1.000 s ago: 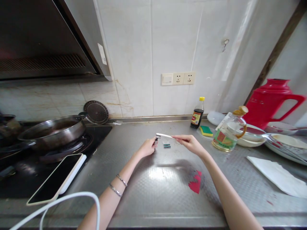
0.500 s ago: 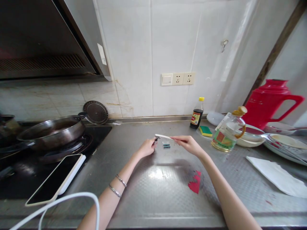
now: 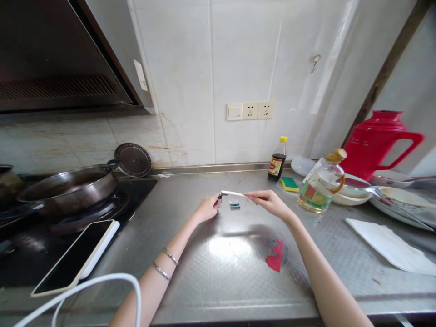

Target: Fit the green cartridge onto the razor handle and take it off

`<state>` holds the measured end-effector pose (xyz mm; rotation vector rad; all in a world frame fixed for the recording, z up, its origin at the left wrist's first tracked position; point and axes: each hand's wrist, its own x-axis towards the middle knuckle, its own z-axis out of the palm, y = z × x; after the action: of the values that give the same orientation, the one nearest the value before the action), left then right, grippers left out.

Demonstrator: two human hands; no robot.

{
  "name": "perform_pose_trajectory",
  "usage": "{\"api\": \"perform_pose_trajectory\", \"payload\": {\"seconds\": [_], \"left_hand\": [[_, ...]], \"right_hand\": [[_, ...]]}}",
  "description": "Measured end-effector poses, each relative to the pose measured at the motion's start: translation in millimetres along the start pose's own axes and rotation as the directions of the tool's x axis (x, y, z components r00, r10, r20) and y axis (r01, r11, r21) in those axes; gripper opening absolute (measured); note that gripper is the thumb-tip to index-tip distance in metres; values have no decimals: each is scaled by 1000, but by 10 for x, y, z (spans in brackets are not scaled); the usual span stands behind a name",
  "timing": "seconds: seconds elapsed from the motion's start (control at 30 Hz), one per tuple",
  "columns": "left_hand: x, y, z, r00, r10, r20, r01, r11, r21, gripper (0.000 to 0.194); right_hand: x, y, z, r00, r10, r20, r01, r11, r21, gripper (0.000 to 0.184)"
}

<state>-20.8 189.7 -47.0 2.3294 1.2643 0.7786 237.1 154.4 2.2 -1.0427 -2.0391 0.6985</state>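
My left hand (image 3: 207, 208) is closed around a small dark object (image 3: 220, 198), too small to make out its kind. My right hand (image 3: 267, 202) pinches a slim white stick (image 3: 233, 193) by its right end. The stick's far left end meets or overlaps the dark object; I cannot tell whether they touch. Just below the stick, a small clear packet with teal-and-dark pieces (image 3: 235, 205) lies on the metal counter. Nearer to me lies a torn red scrap (image 3: 275, 258), left of my right forearm.
To the left are a pan (image 3: 70, 184) on the hob, a phone (image 3: 73, 259) and a white cable (image 3: 105, 277). To the right stand a soy sauce bottle (image 3: 276, 163), a sponge (image 3: 289, 184), a glass oil jug (image 3: 316, 193), a red thermos (image 3: 378, 145), dishes and white paper (image 3: 390, 247).
The whole view has shifted slightly to the left. My hands keep nearly the same pose, with the white stick still at the dark object.
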Motion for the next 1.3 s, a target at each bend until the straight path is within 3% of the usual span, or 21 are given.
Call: {"api": "perform_pose_trajectory", "payload": {"seconds": [0.8, 1.3], "left_hand": [[17, -31, 37, 1000, 11, -10, -12, 995, -101, 11], [12, -20, 46, 1000, -1, -3, 0, 997, -78, 11]], "right_hand": [[-9, 48, -18, 999, 24, -32, -23, 1000, 8, 38], [-4, 14, 4, 1000, 17, -10, -17, 1000, -8, 42]]}}
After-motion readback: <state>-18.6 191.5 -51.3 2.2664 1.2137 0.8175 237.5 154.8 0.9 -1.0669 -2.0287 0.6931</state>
